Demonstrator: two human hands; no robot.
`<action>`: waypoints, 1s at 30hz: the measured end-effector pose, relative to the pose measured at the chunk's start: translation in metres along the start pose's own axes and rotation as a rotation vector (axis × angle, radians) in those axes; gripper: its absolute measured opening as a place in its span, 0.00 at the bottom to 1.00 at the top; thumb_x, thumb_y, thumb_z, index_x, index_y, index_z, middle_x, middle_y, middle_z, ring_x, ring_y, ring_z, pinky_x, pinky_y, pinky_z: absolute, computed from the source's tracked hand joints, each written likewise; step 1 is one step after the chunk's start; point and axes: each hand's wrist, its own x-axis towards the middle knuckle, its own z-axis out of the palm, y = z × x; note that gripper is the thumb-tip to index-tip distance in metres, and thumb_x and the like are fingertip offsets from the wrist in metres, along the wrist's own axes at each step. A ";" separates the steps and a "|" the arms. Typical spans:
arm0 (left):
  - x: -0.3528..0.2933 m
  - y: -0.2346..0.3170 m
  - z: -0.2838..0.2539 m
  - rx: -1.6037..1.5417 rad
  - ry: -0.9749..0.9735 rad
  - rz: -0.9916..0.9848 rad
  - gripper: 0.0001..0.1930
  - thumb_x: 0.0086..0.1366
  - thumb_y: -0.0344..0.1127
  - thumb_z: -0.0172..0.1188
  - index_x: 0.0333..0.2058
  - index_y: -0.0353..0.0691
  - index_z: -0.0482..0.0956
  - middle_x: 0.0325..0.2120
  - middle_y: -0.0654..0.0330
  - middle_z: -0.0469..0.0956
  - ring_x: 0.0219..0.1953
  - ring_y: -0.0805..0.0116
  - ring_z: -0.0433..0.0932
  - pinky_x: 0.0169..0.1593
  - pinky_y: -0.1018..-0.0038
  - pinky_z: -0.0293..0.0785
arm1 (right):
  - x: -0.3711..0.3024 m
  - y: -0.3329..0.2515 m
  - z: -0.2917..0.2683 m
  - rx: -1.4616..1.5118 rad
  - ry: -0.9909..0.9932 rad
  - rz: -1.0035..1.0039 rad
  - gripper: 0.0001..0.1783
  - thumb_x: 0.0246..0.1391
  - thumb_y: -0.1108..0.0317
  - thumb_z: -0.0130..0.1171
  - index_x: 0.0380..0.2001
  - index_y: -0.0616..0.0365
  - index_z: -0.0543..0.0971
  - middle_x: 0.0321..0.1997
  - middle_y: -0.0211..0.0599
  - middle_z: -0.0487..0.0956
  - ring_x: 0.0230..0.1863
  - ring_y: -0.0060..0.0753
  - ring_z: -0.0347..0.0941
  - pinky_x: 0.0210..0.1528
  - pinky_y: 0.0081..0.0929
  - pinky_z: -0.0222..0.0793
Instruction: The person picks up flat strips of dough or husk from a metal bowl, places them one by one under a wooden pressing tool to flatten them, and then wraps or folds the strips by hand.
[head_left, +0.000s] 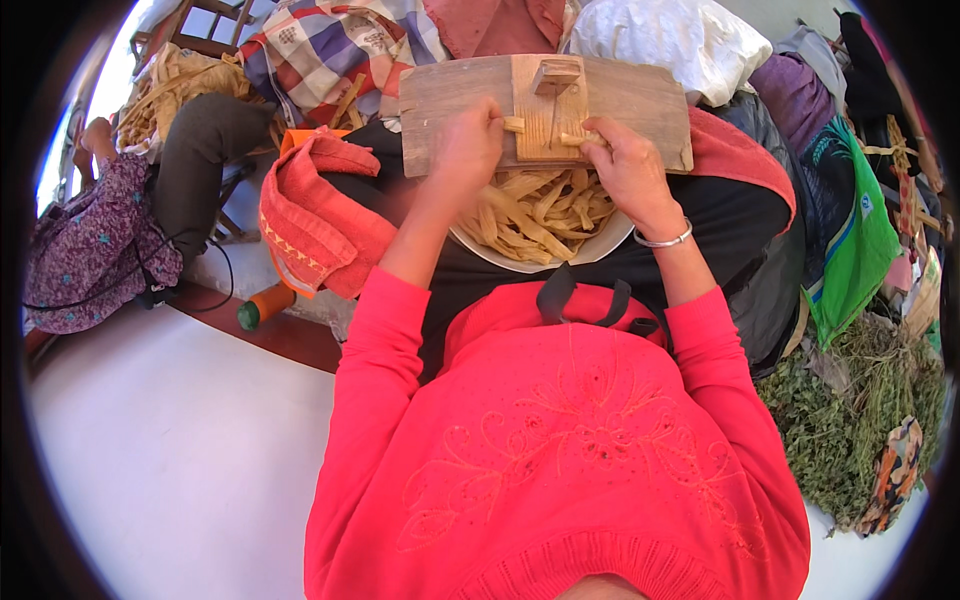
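Across my lap rests a wooden board [455, 95] with a paler middle block [548, 105] and a small upright wooden piece [556, 76] on it. My right hand [630, 170], a bracelet on its wrist, pinches a short pale piece [574, 139] at the block's right edge. At the left edge, my left hand [466, 148] is curled and blurred around the end of another pale piece [514, 124]. Whether these are strips or wooden pegs I cannot tell. Below the board sits a white bowl [612, 243] of dried yellowish strips [535, 218], its far part hidden.
Red towelling cloth [325, 215] lies at my left. A white sack [668, 45] and a checked cloth [340, 45] are beyond the board. A green bag [858, 235] and dried plants [850, 410] lie right. Another person's purple patterned sleeve [105, 240] shows far left.
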 end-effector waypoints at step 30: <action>-0.053 0.094 0.019 -1.436 -0.666 -0.386 0.09 0.67 0.31 0.50 0.45 0.40 0.71 0.18 0.67 0.66 0.13 0.85 0.54 0.16 0.85 0.48 | -0.037 -0.013 -0.010 -0.001 0.391 -0.113 0.17 0.46 0.71 0.59 0.42 0.44 0.82 0.25 0.34 0.77 0.22 0.41 0.72 0.26 0.30 0.67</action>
